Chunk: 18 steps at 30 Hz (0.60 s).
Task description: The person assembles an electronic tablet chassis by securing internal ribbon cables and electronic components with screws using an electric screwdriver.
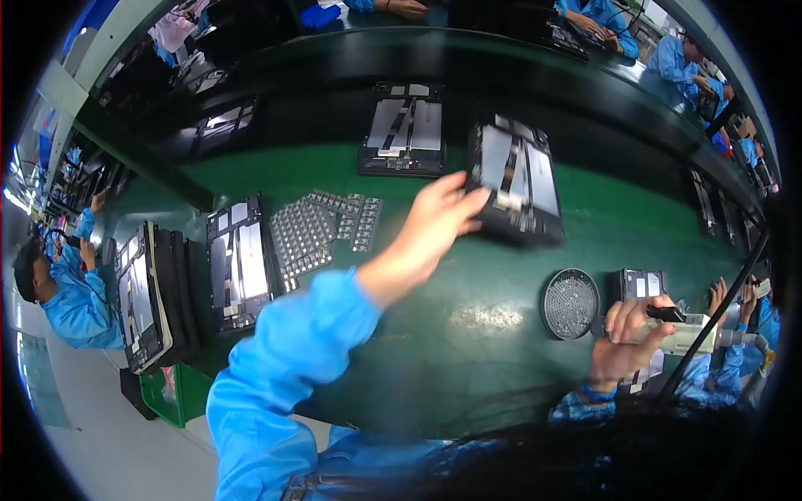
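My left hand [430,221] reaches forward, its fingers closed on the left edge of an open tablet [518,179] with silver battery cells and a dark ribbon cable. The tablet's near edge is blurred and looks tilted up off the bench. At the right, my right hand [628,338] is wrapped round a pale handheld tool [692,332] with a black lever. A round black dish [571,303] of tiny metal parts stands just left of that hand. Another open tablet [404,129] lies at the back, left of the held one.
On the green bench [468,367], sheets of small parts [305,238] lie beside an open tablet [238,263]. A leaning stack of tablets [146,296] stands farther left, above a green bin [180,392]. A dark cable [720,309] crosses the right side. Co-workers in blue sit around.
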Available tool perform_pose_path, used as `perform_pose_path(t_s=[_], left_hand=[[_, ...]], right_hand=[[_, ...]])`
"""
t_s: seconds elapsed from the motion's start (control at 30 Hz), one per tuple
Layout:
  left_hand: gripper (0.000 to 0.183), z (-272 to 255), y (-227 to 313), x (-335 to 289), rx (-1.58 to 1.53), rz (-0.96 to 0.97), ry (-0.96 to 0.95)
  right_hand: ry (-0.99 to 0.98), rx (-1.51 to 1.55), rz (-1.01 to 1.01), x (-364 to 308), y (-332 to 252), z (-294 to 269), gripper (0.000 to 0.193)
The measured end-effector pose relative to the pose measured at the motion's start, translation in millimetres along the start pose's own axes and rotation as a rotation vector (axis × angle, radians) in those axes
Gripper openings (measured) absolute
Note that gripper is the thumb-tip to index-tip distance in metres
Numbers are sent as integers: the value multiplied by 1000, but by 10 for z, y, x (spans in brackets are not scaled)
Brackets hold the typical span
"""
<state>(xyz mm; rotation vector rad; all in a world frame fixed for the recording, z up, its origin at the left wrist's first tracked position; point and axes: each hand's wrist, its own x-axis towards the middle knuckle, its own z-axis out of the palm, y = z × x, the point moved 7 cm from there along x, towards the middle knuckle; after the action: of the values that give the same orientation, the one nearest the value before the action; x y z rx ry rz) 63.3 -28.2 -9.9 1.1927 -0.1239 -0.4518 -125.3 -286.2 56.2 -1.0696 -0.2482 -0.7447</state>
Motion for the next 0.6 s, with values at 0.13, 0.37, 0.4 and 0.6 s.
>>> perform_pose_path(t_s=[0.13,0.37,0.4,0.6], left_hand=[[60,-44,218,295,924,194,43],[69,-1707,433,174,1375,353,231],[66,-1708,398,212,1346,424,237],[45,-1697,334,258,511,270,368]], right_hand=[[-78,-102,-24,50,-33,-199,41],[-14,-128,-17,124,24,-387,40],[-34,-180,-31,133,19,-404,41],[52,-196,7,49,143,-616,38]])
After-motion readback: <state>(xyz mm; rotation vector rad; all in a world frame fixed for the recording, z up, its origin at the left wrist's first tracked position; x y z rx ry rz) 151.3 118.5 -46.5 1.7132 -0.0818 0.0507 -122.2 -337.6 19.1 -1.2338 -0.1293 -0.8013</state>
